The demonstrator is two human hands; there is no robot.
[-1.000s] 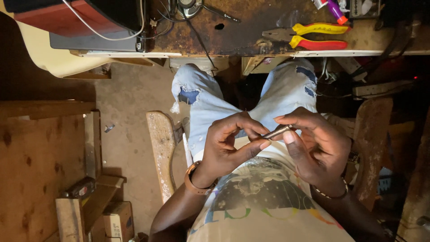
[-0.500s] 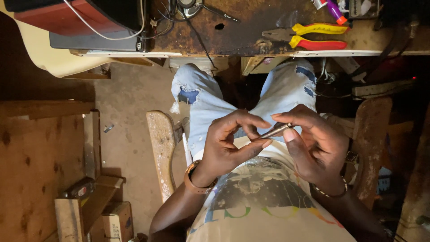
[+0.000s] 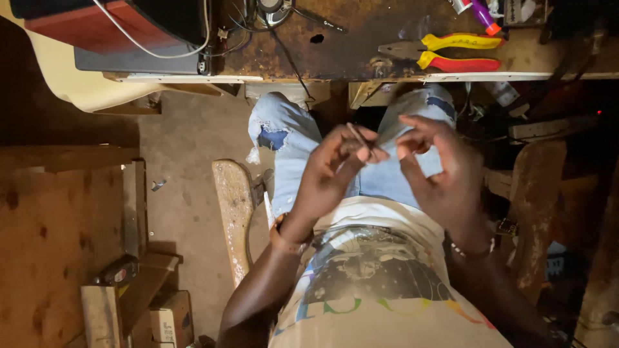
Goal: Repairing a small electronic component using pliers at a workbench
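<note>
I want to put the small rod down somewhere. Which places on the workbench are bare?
On the workbench, the rusty patch between the black cable and the pliers is bare. The left end is crowded by the red-and-black box. The left hand holds the thin rod; the right hand is beside it.

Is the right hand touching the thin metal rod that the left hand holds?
Cannot tell. In the head view the left hand pinches the thin rod; the right hand fingertips sit beside it, blurred.
</note>
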